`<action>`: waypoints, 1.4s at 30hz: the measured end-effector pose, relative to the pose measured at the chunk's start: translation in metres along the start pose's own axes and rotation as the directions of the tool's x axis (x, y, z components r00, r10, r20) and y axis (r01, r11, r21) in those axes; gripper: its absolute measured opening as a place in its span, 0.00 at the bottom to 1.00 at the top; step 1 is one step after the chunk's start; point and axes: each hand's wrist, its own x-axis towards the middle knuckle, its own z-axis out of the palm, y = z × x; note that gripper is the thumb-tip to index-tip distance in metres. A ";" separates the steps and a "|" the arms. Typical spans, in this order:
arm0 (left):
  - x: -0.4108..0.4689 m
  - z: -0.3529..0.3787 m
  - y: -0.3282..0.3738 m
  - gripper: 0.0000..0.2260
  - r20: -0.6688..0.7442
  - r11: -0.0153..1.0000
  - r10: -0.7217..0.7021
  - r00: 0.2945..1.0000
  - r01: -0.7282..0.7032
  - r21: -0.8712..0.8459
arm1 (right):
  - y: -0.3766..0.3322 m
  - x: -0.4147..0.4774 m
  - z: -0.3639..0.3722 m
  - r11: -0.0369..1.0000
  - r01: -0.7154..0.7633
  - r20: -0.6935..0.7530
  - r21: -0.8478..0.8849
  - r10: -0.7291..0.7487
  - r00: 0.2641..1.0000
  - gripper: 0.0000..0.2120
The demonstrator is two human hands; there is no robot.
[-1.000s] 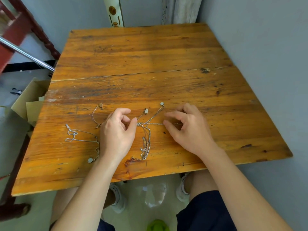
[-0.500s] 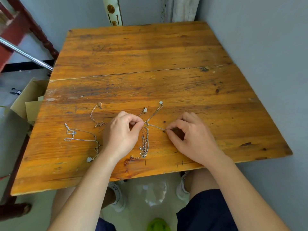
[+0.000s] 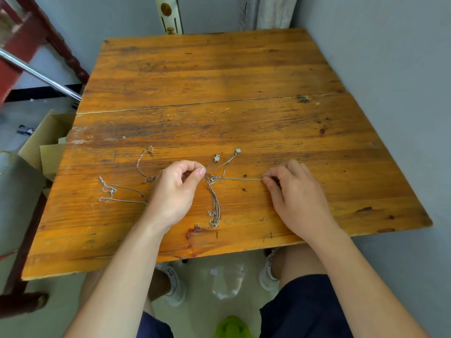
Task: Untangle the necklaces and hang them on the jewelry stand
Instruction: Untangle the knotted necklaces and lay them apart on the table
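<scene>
A bunch of thin silver necklaces (image 3: 214, 203) lies tangled on the wooden table (image 3: 219, 76) near its front edge. Two small pendants (image 3: 216, 157) (image 3: 238, 151) lie just beyond the tangle. My left hand (image 3: 174, 189) pinches the knot at its top between thumb and forefinger. My right hand (image 3: 292, 191) pinches one chain (image 3: 241, 179), which runs taut from the knot to my fingertips. A rose-gold chain with a pendant (image 3: 144, 164) and a loose silver chain (image 3: 114, 192) lie to the left, partly hidden by my left hand. No jewelry stand is in view.
A grey wall (image 3: 402, 93) runs along the table's right side. A cardboard box (image 3: 46, 142) stands on the floor at the left, beside red furniture (image 3: 22, 45) and a metal bar (image 3: 39, 74). My knees and shoes show under the front edge.
My right hand has taken hold of one chain and drawn it out to the right, away from the knot. My left hand closed onto the knot and holds it in place.
</scene>
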 end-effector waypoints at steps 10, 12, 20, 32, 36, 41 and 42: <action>0.000 -0.002 0.003 0.05 0.025 0.993 -0.023 0.999 0.026 -0.112 | -0.034 -0.002 0.008 0.997 -0.052 -0.119 0.055 0.058 0.991 0.07; 0.000 -0.002 0.003 0.05 0.022 0.994 -0.021 1.000 0.024 -0.107 | -0.054 -0.004 0.012 0.989 -0.038 -0.067 0.142 0.047 0.997 0.10; 0.001 -0.001 0.004 0.05 0.011 0.995 -0.039 0.999 0.040 -0.090 | -0.071 -0.011 0.023 0.988 -0.008 0.009 0.155 0.007 1.000 0.02; 0.001 -0.003 0.006 0.07 -0.003 0.999 -0.024 1.000 0.024 -0.036 | -0.028 -0.023 -0.006 0.981 -0.158 0.012 0.110 0.158 0.987 0.07; 0.001 -0.002 0.006 0.09 -0.074 0.996 -0.053 0.996 0.048 -0.073 | -0.018 -0.023 -0.009 0.973 -0.229 -0.020 -0.035 0.228 0.973 0.07; 0.001 0.000 0.008 0.09 -0.174 0.953 -0.123 0.977 0.067 -0.295 | -0.020 -0.022 -0.006 0.973 -0.203 -0.018 -0.110 0.203 0.979 0.08; 0.001 0.002 0.009 0.09 -0.182 0.938 -0.123 0.976 0.055 -0.342 | -0.021 -0.022 -0.006 0.972 -0.201 -0.030 -0.123 0.199 0.980 0.08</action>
